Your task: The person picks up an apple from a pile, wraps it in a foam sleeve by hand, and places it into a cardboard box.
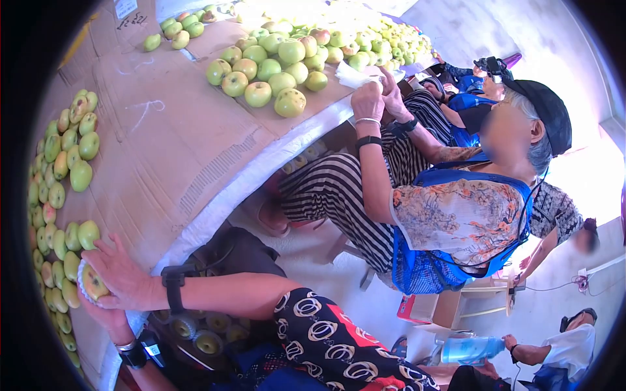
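Cardboard-covered table (163, 143) runs from near left to far right, green apples heaped at the far end and lined along the left edge. Co-worker (456, 215) sits right, handling white wrap. Near left: right hand (127, 280) lies across an apple (94, 285), fingers curled over it, white net sleeve around it. Left hand (111, 319) cups beneath, grip partly hidden. Apple round, no long axis; both hands touching.

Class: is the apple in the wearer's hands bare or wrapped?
Partly wrapped: white foam netting rings the apple, held between both hands.
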Tool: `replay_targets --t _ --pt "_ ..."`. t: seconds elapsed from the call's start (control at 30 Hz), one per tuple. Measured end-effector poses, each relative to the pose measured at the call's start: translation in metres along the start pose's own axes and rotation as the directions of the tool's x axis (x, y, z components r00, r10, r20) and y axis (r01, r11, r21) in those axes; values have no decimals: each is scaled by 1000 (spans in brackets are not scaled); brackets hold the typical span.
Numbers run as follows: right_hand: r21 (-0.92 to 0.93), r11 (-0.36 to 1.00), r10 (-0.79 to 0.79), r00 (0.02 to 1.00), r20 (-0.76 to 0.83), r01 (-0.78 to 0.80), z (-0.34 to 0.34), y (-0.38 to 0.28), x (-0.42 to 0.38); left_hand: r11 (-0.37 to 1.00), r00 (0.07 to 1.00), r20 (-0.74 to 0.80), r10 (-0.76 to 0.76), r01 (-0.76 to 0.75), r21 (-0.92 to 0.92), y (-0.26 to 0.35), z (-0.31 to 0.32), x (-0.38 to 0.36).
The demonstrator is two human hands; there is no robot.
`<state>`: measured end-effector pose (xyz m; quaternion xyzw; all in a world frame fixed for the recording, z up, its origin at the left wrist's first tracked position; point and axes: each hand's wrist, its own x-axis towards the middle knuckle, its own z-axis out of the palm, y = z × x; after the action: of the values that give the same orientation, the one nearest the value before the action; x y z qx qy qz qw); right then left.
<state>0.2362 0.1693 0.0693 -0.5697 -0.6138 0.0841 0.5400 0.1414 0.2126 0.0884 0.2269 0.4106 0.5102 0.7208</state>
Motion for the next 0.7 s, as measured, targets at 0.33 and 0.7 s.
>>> replay_targets --t 0.33,0.7 --pt "80 992 -112 966 235 95 -46 -6 12 997 993 118 -3 -7 83 -18 -10 -3" --pt "14 998 -58 986 157 56 -44 -8 10 931 920 381 94 -217 295 -42 -38 -7"
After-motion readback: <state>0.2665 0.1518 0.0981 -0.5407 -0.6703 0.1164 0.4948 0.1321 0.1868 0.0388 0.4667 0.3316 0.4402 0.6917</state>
